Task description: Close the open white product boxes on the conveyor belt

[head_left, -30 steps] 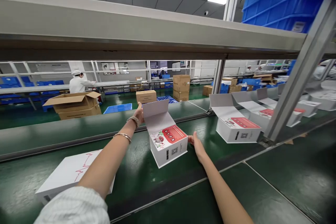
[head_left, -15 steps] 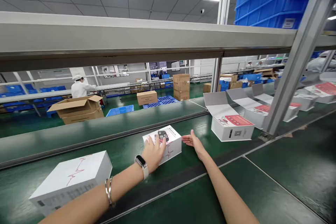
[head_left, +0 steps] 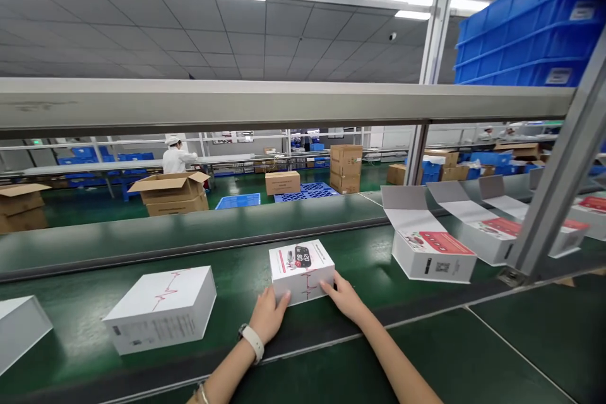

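A closed white box (head_left: 302, 268) with a dark display picture on its top sits on the green conveyor belt (head_left: 241, 265). My left hand (head_left: 271, 315) grips its near left corner, thumb on the front face. On the box's right side is my right hand (head_left: 343, 297), with the thumb on the front and the other fingers partly hidden behind the side. To the left lies another closed white box (head_left: 163, 306) with a red pulse line. An open-lidded box (head_left: 433, 252) with a red printed panel stands to the right.
More open-lidded boxes (head_left: 495, 233) line the belt behind a metal post (head_left: 553, 183). A white box (head_left: 21, 328) is at the far left. A shelf beam (head_left: 284, 104) crosses above, with blue crates (head_left: 525, 25) on it. A person in white (head_left: 175, 156) works in the background.
My left hand has moved from the box's top to its near left corner. My right hand has come onto its right side. The view has tilted up, and the left boxes appear further right.
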`<state>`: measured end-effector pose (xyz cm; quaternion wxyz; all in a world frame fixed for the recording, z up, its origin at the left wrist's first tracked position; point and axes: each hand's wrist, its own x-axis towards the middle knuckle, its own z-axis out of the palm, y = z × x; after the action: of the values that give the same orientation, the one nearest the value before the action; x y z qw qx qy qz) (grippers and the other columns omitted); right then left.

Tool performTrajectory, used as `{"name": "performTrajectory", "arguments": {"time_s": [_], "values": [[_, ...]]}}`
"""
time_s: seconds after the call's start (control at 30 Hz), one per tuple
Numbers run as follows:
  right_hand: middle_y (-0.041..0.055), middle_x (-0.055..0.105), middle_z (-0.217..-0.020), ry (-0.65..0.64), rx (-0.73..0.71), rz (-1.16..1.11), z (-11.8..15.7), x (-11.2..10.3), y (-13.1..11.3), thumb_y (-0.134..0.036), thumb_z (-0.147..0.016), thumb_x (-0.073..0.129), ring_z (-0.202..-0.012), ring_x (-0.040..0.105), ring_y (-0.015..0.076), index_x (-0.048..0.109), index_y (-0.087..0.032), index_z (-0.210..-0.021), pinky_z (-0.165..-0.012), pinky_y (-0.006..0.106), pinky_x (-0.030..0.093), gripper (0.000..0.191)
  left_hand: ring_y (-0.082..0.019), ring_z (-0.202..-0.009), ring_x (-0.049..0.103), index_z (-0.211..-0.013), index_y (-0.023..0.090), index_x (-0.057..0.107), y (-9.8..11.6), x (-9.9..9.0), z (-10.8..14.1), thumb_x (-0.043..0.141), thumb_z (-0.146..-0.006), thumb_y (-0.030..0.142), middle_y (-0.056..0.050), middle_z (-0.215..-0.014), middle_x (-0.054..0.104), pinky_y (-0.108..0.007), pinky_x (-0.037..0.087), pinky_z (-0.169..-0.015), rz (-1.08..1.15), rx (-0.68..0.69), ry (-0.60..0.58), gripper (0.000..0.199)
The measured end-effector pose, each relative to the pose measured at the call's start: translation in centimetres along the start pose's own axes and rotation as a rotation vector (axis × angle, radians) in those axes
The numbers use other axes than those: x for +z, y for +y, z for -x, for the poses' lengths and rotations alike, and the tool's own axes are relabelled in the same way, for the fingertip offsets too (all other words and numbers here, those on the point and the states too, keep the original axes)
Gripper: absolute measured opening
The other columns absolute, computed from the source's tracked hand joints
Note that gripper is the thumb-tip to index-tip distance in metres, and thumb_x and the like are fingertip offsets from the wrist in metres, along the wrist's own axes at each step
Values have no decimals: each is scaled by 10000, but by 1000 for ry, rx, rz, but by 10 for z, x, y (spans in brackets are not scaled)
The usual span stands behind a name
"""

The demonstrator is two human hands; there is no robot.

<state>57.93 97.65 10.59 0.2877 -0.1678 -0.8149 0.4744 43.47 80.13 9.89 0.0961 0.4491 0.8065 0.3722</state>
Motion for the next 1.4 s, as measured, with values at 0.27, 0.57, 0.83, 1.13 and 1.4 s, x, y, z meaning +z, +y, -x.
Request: {"name": "performTrajectory", "arguments": {"time_s": [0.27, 0.57, 0.83, 1.13, 1.4], "values": [[72, 653, -947, 219, 1, 177, 48, 97, -73, -485, -789, 451, -882, 599, 250, 579, -189, -1032, -719, 302, 469, 403, -265, -728, 590, -707, 186, 553, -38, -96, 60, 177, -824, 606, -102, -748, 630, -305, 381, -583, -128, -193, 146, 575], [94, 643, -982, 344, 10, 65, 48, 115, -86, -508, -759, 483, -909, 589, 267, 604, -146, -1058, -751, 313, 473, 485, -275, -729, 589, -674, 193, 522, -24, -121, 66, 184, -813, 613, -107, -774, 631, -304, 378, -559, -186, -224, 177, 557], [103, 656, -910, 379, 59, 98, 46, 121, -87, -550, -768, 446, -830, 598, 264, 637, -132, -995, -638, 278, 473, 513, -301, -787, 587, -824, 186, 532, -29, -118, 56, 269, -823, 530, -132, -839, 629, -339, 409, -617, -191, -246, 203, 433], [99, 490, -1223, 277, 12, 465, 65, 122, -57, -530, -834, 317, -1132, 415, 277, 521, -201, -1183, -918, 421, 358, 521, -322, -1049, 486, -1302, 166, 264, -47, -106, 80, 348, -763, 652, -160, -1232, 444, -418, 432, -760, -102, -157, 465, 731], [102, 283, -1370, 437, -71, 538, 91, 151, -64, -494, -840, 340, -1232, 283, 282, 484, -181, -1200, -962, 455, 316, 498, -285, -1264, 225, -1349, 229, 225, -11, -52, 148, 439, -846, 352, -82, -1395, 237, -472, 303, -987, -338, 586, 422, 561]]}}
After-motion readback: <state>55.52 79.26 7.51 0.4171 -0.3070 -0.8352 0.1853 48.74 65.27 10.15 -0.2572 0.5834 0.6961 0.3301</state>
